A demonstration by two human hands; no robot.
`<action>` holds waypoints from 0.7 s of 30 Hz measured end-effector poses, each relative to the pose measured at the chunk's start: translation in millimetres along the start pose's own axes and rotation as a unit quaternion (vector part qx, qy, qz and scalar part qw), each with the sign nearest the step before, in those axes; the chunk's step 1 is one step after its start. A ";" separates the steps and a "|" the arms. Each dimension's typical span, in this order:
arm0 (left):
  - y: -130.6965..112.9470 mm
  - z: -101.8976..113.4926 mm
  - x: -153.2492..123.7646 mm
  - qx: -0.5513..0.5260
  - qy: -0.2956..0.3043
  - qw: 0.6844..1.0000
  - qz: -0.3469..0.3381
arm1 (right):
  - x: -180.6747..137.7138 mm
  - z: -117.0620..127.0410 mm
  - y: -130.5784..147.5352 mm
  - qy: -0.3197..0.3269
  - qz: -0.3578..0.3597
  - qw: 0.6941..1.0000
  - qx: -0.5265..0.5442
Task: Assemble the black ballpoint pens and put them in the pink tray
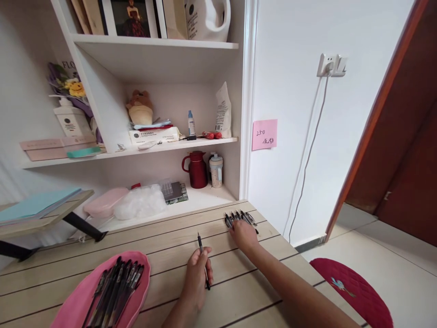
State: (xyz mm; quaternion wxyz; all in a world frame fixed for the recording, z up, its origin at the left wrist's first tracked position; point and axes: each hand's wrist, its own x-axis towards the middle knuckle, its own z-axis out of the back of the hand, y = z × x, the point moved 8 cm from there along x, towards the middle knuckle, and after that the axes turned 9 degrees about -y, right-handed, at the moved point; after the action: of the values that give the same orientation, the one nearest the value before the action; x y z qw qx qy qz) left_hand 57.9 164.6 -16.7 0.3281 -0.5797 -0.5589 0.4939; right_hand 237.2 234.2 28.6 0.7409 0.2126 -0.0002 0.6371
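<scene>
My left hand rests on the wooden table and grips a black pen that points away from me. My right hand reaches to the table's far right corner, its fingers lying over a row of several black pens. It is not clear whether that hand grips any of them. A pink oval tray at the near left holds several more black pens.
White shelves behind the table carry a red jug, a cup, a pink case and a plastic bag. A small folding stand sits at left. A red cushion lies on the floor at right, beside a brown door.
</scene>
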 end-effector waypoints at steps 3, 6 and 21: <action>0.4 -1.8 -1.0 0.005 0.011 1.000 -0.004 | 5.0 -9.4 4.6 0.012 0.005 1.000 -0.025; 1.5 -1.7 0.0 0.006 0.013 1.000 -0.002 | 4.1 -13.1 6.7 0.012 0.004 1.000 -0.026; 0.5 -15.7 -9.1 0.153 0.082 0.984 -0.040 | -26.6 1.8 40.1 0.098 -0.116 0.733 0.663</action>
State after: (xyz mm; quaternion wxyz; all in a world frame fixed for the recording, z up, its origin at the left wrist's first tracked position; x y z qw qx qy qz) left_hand 73.8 158.4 -10.6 0.4774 -0.5382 -0.4709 0.5106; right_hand 194.9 212.4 35.7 0.4761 0.5844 0.5196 0.4022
